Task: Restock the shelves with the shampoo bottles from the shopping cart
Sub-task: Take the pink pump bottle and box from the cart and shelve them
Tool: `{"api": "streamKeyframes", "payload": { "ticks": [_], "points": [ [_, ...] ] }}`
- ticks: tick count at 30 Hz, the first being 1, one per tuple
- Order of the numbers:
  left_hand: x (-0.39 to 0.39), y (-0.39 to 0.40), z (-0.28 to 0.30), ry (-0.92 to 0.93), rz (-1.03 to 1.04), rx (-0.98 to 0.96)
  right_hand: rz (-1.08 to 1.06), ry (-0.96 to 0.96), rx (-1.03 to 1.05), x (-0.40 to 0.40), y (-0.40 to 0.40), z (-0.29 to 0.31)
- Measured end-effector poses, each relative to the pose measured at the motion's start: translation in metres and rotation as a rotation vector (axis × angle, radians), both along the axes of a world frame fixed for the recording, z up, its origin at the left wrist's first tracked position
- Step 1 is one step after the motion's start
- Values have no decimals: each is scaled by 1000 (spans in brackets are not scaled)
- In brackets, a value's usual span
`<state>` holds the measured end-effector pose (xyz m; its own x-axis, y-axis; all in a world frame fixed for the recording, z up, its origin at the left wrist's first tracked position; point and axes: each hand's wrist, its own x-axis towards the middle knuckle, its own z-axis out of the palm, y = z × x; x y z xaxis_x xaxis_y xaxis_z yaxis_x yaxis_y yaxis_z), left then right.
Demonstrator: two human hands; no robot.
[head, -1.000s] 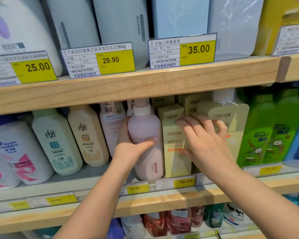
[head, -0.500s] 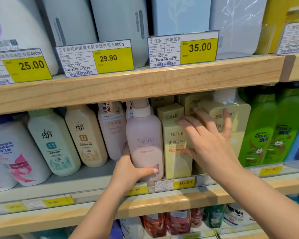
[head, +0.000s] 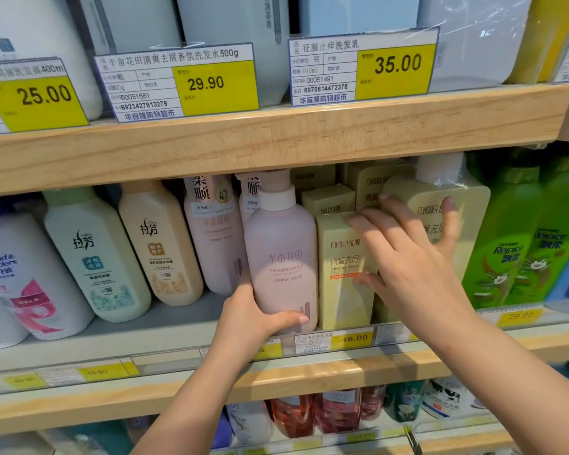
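Pink shampoo bottle [head: 281,257] w/ white pump collar stands upright at the front of the middle shelf [head: 165,326], gripped low down by the left hand [head: 253,318]: thumb wrapped across the bottle's front near the base, fingers round the left side & back, out of sight. Right hand [head: 408,257] lies flat, fingers straight & spread, pressing on the pale yellow-green boxes [head: 340,267] just right of the pink bottle; fingertips reach onto the box tops, thumb rests on the bigger yellow-green pump bottle [head: 440,205] behind them. Pink bottle touches the front box on its right; two more pink bottles [head: 214,231] of the same brand sit just behind & left. Further left: cream bottle [head: 160,244], mint-capped white bottle [head: 96,254], white Head & Shoulders bottle [head: 23,277]. Far right: green Rejoice bottles [head: 519,234]. Yellow price tag [head: 352,338] reads 16.00 on the shelf edge below the boxes. Upper wood shelf [head: 276,139] carries tags 25.00, 29.90, 35.00 under grey & pale blue packs. Reddish bottles [head: 312,413] show on the shelf below.
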<state>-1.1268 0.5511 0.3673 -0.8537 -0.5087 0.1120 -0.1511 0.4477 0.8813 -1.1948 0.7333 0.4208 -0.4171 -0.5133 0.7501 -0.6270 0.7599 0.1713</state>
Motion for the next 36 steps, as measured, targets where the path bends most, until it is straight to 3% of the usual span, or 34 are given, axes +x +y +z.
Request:
{"api": "streamKeyframes", "payload": {
  "ticks": [21,29,32,36],
  "points": [
    [1,-10,-2,-51,-132,-49,-80,-202,-19,21,-13,-12],
    [6,-14,-2,150,-181,0,-101,-207,-109,46,-23,-23],
    [9,-16,-4,274,-189,70,-118,-306,-75,55,-21,-27],
    [26,-9,-2,364,-157,-98,-100,-437,-1,65,-9,-38]
  ]
}}
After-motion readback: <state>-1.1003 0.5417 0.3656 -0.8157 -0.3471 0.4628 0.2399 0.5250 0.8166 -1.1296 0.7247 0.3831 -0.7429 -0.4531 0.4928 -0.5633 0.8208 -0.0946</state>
